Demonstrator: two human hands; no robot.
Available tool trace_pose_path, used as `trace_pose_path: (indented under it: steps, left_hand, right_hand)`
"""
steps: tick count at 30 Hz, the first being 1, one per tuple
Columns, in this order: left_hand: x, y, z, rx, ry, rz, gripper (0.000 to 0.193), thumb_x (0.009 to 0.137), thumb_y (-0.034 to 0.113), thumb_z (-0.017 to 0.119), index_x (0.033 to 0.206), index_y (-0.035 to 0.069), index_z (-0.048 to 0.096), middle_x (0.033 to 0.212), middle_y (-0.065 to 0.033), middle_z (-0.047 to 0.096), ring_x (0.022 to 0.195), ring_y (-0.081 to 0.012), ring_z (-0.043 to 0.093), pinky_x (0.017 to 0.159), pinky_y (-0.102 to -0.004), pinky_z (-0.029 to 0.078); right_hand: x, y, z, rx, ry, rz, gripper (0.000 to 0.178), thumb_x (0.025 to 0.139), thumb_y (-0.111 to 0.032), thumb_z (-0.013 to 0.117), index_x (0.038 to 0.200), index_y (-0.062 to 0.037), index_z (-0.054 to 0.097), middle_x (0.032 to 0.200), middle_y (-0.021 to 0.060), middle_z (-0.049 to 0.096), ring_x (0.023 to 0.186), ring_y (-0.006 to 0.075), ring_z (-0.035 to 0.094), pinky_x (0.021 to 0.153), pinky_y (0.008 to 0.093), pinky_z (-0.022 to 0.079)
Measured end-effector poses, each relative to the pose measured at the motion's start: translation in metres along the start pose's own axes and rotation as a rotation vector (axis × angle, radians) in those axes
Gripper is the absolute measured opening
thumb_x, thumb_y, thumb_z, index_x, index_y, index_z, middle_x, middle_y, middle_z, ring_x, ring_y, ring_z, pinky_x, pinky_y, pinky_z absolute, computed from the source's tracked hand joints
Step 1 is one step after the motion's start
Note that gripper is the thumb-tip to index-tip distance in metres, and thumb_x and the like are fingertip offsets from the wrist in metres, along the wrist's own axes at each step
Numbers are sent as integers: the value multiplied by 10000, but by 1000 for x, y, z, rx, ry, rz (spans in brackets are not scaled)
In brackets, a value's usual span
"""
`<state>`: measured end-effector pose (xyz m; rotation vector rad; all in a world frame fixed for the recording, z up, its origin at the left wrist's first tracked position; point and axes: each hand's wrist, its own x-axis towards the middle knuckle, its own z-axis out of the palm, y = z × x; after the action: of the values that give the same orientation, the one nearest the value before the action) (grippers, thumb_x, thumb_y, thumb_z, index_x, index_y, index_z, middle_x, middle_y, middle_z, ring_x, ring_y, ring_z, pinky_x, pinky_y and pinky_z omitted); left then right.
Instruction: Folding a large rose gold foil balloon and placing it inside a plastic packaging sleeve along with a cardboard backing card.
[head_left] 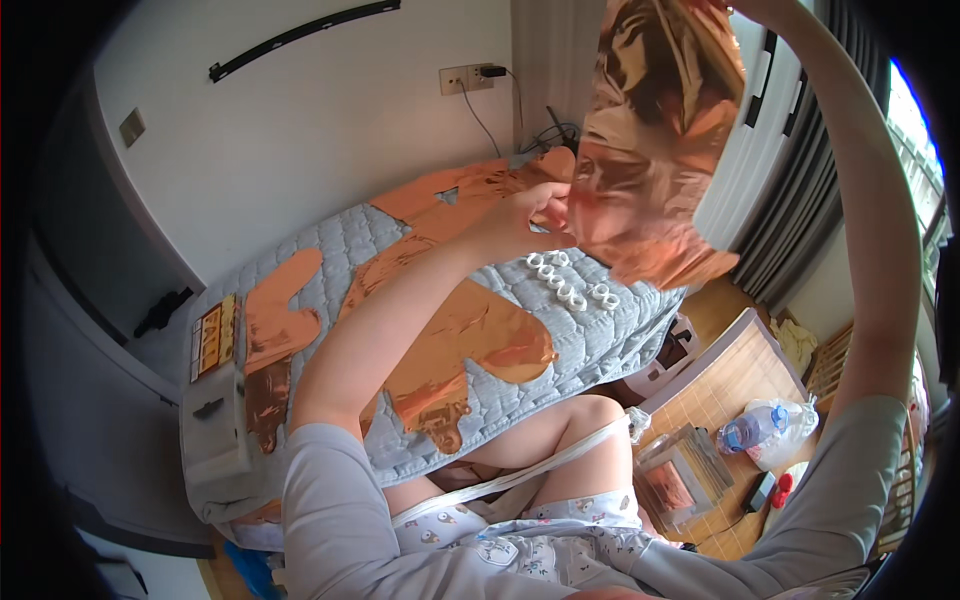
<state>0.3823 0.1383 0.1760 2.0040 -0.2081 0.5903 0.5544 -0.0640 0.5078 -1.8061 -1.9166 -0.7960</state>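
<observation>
A shiny rose-gold foil balloon (655, 150), flat and creased, hangs upright in front of me at the upper right. My right hand (738, 6) grips its top edge; the picture's upper rim cuts that hand off. At the balloon's lower left edge, my left hand (547, 212) has its fingers closed on the foil. More flat foil balloons lie on the grey quilted mattress (350, 225): a curved one (283, 320) at the left and a broad one (470, 345) under my left forearm. Small white rings (560, 280) sit in rows below my left hand.
A printed packet (213, 338) and a whitish flat pouch (215, 425) lie at the mattress's left end. To the right, a low wooden table (700, 400) carries a plastic bottle (752, 428), clear packets (685, 478) and a black adapter (758, 492). Grey curtains (800, 220) hang beyond.
</observation>
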Motion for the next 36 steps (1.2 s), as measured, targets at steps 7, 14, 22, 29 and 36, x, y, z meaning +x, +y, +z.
trace_pose_path:
  steps: [7, 14, 22, 29, 36]
  left_hand:
    - [-38, -12, -53, 389, 81, -236, 257, 881, 290, 780, 901, 44, 708, 808, -62, 698, 772, -158, 651, 731, -337, 503]
    - [-95, -35, -169, 644, 571, -431, 248, 972, 216, 669, 1106, 14, 718, 1022, -83, 739, 930, -159, 678, 821, -329, 517]
    - [-212, -83, -214, 424, 524, -666, 443, 973, 101, 592, 1409, 27, 576, 1326, -128, 673, 1203, -228, 634, 993, -342, 487]
    - [-233, -80, -159, 534, 376, -826, 448, 1063, 236, 478, 1486, 90, 494, 1437, -185, 597, 1335, -328, 563, 1090, -394, 446]
    - [-254, -119, -161, 317, 460, -395, 431, 1070, 182, 422, 1478, 75, 506, 1534, -189, 505, 1459, -284, 439, 1191, -354, 340]
  right_hand:
    - [35, -11, 48, -156, -30, -180, 302, 964, -292, 673, 1109, -33, 734, 1033, 165, 730, 936, 310, 708, 822, 400, 546]
    - [-3, -141, 102, 73, 117, -309, 264, 960, -306, 682, 1109, -99, 747, 1007, 139, 737, 911, 308, 711, 786, 390, 558]
    - [-137, -251, 267, 226, -104, -504, 115, 921, -237, 676, 898, -125, 659, 820, 31, 664, 716, 250, 679, 603, 380, 554]
    - [-221, -302, 361, 310, -280, -117, 111, 912, -232, 688, 945, -126, 684, 763, 54, 684, 710, 257, 696, 586, 388, 558]
    - [-235, -317, 349, 623, -122, -117, 151, 885, -197, 726, 1009, -112, 725, 877, 54, 728, 858, 248, 716, 701, 384, 579]
